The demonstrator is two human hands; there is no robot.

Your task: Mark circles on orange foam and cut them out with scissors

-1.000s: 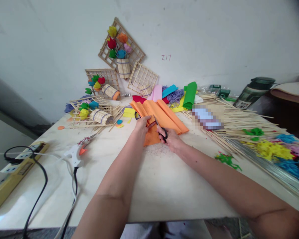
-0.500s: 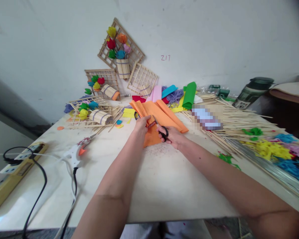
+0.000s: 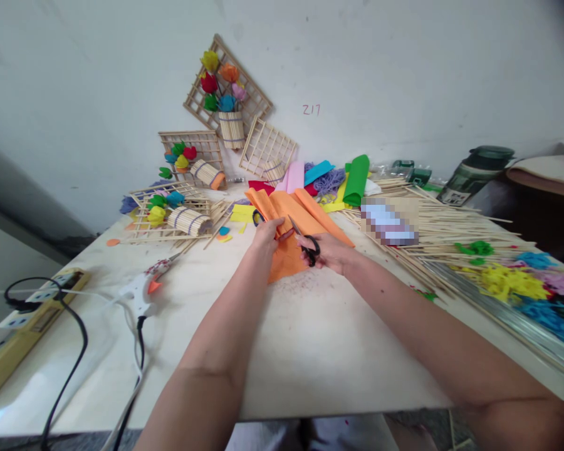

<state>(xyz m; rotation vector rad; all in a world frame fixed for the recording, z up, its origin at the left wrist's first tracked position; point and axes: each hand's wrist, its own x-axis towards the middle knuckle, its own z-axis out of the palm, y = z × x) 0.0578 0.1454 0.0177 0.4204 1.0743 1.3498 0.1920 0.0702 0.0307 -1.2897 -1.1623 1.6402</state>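
A folded sheet of orange crepe paper lies in the middle of the table, its near flap spread toward me. My left hand is closed on the left part of this paper, thumb on top. In my right hand I hold black-handled scissors by the finger loops. Their blades point up and left, beside the left fingertips and over the paper. Whether the blades touch the paper I cannot tell. A dark round loop shows just behind my left hand.
A hot glue gun with its cable lies left, near a power strip. Stick lattices with felt-like flowers stand at back left. Bundles of thin sticks, colourful scraps and a dark bottle are on the right.
My right hand and the scissors have shifted slightly right, and the blades look more parted. The orange paper's near flap reaches a little lower. My left hand keeps its hold.
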